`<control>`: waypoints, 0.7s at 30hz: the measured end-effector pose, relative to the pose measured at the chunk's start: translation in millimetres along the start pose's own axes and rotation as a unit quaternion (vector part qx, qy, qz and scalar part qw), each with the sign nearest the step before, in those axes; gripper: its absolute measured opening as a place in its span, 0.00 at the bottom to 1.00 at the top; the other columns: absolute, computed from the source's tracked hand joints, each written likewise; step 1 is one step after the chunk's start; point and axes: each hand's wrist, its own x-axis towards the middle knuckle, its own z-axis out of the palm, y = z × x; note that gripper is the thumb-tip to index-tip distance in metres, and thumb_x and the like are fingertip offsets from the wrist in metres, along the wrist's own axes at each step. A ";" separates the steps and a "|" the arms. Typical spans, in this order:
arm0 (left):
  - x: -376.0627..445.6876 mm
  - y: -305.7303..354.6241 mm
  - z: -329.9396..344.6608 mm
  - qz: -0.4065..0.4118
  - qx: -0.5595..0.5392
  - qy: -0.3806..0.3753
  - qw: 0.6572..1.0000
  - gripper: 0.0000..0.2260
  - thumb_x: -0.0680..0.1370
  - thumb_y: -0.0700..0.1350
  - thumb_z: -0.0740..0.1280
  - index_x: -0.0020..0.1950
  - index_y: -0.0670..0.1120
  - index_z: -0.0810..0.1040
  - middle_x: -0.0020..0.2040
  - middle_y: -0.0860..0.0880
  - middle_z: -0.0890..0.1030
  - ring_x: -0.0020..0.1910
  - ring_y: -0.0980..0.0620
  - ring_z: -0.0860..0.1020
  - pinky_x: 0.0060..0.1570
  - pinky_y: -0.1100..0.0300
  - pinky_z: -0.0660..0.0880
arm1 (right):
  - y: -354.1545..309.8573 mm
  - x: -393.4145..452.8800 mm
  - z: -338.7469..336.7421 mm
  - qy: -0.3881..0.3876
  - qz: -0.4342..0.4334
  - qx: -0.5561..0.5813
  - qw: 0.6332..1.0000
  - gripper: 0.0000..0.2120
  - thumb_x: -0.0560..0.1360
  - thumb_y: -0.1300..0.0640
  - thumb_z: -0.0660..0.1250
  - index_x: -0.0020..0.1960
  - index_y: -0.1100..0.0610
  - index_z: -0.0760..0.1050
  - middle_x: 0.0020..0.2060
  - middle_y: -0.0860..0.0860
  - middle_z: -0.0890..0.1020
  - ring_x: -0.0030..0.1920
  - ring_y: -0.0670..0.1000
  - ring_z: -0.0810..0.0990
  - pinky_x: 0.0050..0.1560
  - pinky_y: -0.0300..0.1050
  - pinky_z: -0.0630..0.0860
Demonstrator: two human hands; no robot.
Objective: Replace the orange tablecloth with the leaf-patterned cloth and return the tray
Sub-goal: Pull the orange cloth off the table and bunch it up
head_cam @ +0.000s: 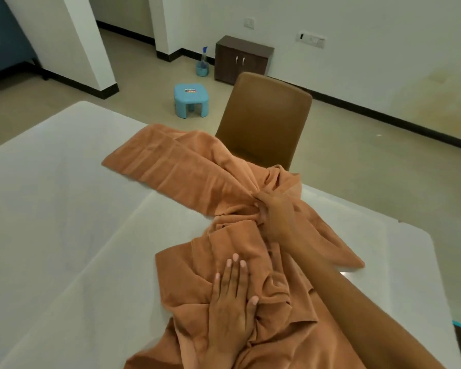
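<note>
The orange tablecloth (186, 166) lies bunched and creased across the white table (59, 209), running from the far edge down to the near edge. My left hand (232, 302) rests flat on the near bunch with straight fingers. Farther out, my right hand (272, 211) grips a gathered fold of the cloth near the table's far edge. No leaf-patterned cloth or tray is in view.
A brown chair (266, 121) stands at the table's far side, its back just beyond the cloth. On the floor behind are a small blue stool (191, 100), a spray bottle (203, 62) and a dark low cabinet (241, 59) by the wall.
</note>
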 end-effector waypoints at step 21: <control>27.5 24.2 -10.9 0.104 -0.073 -0.024 0.992 0.23 0.84 0.50 0.47 0.62 0.45 0.79 0.66 0.49 0.76 0.72 0.52 0.65 0.72 0.53 0.58 | 47.9 -187.9 -32.3 0.203 0.083 0.187 0.957 0.07 0.72 0.55 0.65 0.45 0.55 0.80 0.42 0.44 0.83 0.44 0.44 0.81 0.44 0.51 0.79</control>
